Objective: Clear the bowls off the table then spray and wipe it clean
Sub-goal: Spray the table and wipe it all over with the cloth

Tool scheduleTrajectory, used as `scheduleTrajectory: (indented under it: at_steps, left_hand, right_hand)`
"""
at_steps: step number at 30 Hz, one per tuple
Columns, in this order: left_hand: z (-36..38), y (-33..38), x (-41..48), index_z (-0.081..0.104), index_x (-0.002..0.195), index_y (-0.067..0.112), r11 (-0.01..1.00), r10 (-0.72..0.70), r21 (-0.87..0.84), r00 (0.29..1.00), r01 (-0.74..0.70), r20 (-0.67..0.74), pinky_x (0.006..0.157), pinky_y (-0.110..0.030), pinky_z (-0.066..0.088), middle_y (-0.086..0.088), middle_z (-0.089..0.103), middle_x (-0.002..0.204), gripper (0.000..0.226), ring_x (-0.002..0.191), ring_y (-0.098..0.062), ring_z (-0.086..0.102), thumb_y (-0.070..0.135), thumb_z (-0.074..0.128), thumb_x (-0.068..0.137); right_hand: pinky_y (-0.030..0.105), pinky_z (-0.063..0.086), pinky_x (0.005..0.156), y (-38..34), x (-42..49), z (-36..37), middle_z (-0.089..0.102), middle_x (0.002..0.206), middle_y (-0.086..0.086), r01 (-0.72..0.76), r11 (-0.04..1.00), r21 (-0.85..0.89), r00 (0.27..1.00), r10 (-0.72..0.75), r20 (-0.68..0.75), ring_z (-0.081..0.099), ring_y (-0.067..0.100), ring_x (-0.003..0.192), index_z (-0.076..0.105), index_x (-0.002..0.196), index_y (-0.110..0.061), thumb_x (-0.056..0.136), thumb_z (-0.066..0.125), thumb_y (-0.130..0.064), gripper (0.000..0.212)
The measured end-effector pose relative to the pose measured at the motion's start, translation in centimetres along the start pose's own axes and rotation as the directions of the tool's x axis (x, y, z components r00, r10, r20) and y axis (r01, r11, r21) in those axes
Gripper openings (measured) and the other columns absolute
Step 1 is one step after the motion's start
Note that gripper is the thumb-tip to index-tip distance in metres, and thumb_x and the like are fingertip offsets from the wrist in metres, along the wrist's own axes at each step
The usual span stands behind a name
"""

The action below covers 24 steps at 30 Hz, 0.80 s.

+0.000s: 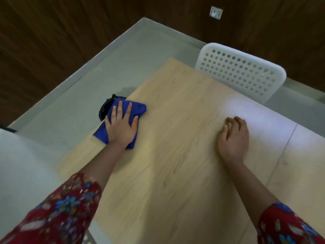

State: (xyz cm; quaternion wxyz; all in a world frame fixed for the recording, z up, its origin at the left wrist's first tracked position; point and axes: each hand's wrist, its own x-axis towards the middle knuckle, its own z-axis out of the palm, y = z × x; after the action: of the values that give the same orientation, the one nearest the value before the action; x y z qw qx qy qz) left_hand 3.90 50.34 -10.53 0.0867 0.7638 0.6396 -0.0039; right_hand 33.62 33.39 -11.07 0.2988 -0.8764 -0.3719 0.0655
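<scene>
We press our left hand (121, 128), fingers spread flat, on the folded blue cloth (119, 120) at the pale wooden table (175, 164) edge to wipe; our right hand (233, 138), empty, braces us.

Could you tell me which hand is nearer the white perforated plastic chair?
Right. The right hand rests on the wooden table below the white chair; the left hand presses a blue cloth, farther left.

Table (175, 155): pale wood-grain top, smooth, slight sheen. Cloth (135, 110): blue, soft, napped fabric. Chair (241, 71): white perforated plastic, matt. Wall (52, 32): dark wood panelling.
</scene>
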Motion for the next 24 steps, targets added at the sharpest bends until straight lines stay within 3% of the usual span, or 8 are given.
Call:
scheduleTrajectory:
  at_steps: [4,7,11,13,16,20,22,24]
  left_hand:
    - [0.7,10.7,4.0,0.010,0.152,0.038,0.983,0.181,-0.019,0.982,-0.181,0.053,0.117,-0.051,0.007,0.003,0.001,0.163,0.061,0.149,-0.021,0.002,0.058,0.022,0.097]
    - [2.0,16.4,0.0,0.016,0.151,0.038,0.908,0.417,0.000,0.906,-0.418,0.079,0.116,-0.050,0.012,0.003,0.008,0.162,0.061,0.149,-0.021,0.008,0.058,0.028,0.095]
    - [2.6,11.8,-10.4,0.018,0.151,0.042,0.660,0.748,-0.004,0.656,-0.751,0.101,0.117,-0.043,0.007,0.009,0.010,0.162,0.061,0.148,-0.015,0.007,0.060,0.030,0.094]
    - [2.3,6.8,-12.4,0.017,0.151,0.042,0.607,0.792,-0.005,0.603,-0.795,0.096,0.117,-0.041,0.007,0.010,0.008,0.161,0.061,0.148,-0.012,0.005,0.061,0.030,0.094]
    - [1.5,1.8,-9.9,0.017,0.151,0.042,0.719,0.685,0.075,0.722,-0.691,0.098,0.114,-0.051,0.023,0.006,0.011,0.162,0.061,0.148,-0.019,0.012,0.061,0.024,0.093]
    - [1.4,7.0,-5.9,0.010,0.152,0.040,0.912,0.403,0.058,0.913,-0.407,0.062,0.116,-0.053,0.015,0.003,0.004,0.162,0.063,0.149,-0.021,0.006,0.062,0.014,0.093]
    - [2.0,12.5,-5.2,0.011,0.152,0.038,0.926,0.371,0.038,0.926,-0.375,0.070,0.116,-0.054,0.011,0.002,0.003,0.163,0.062,0.149,-0.022,0.004,0.059,0.023,0.096]
    - [2.6,18.1,-6.5,0.013,0.152,0.038,0.889,0.454,0.022,0.887,-0.457,0.085,0.116,-0.053,0.010,0.002,0.004,0.163,0.062,0.149,-0.023,0.005,0.058,0.027,0.096]
  right_hand:
    - [0.031,0.042,0.104,0.5,-0.4,-0.8,0.061,0.124,-0.002,-0.032,0.915,0.403,0.993,0.075,-0.092,0.053,0.012,0.120,0.058,0.122,-0.019,0.102,0.036,-0.027,0.031]
    - [0.015,0.047,0.088,0.5,-0.9,-1.6,0.068,0.103,0.002,-0.031,0.812,0.583,0.984,0.128,-0.126,0.061,0.003,0.097,0.061,0.112,-0.014,0.102,0.039,-0.021,0.026]
    - [0.024,0.049,0.090,1.2,-1.0,-2.7,0.068,0.097,-0.001,-0.081,0.740,0.668,0.990,0.136,-0.031,0.064,0.012,0.097,0.060,0.113,-0.014,0.101,0.039,-0.022,0.026]
    - [0.021,0.048,0.089,1.7,-2.7,-4.4,0.068,0.099,-0.002,-0.075,0.787,0.612,0.996,0.086,0.011,0.064,0.010,0.099,0.061,0.114,-0.014,0.102,0.039,-0.018,0.025]
    - [0.013,0.046,0.083,2.5,-7.3,-6.1,0.068,0.100,-0.001,-0.040,0.827,0.561,0.999,0.038,0.016,0.063,0.002,0.096,0.063,0.112,-0.014,0.100,0.041,-0.016,0.025]
    - [0.015,0.047,0.085,5.2,-14.2,-8.1,0.069,0.096,-0.002,-0.134,0.786,0.603,0.961,0.251,-0.115,0.063,0.001,0.093,0.064,0.107,-0.017,0.099,0.043,-0.014,0.023]
    - [0.015,0.047,0.084,6.5,-16.4,-9.0,0.069,0.094,-0.005,-0.157,0.785,0.599,0.939,0.307,-0.157,0.062,-0.001,0.091,0.064,0.104,-0.019,0.099,0.044,-0.011,0.022]
    - [0.013,0.046,0.082,7.4,-17.9,-10.1,0.069,0.094,-0.006,-0.165,0.781,0.602,0.934,0.321,-0.160,0.063,-0.002,0.089,0.064,0.104,-0.017,0.100,0.045,-0.007,0.022]
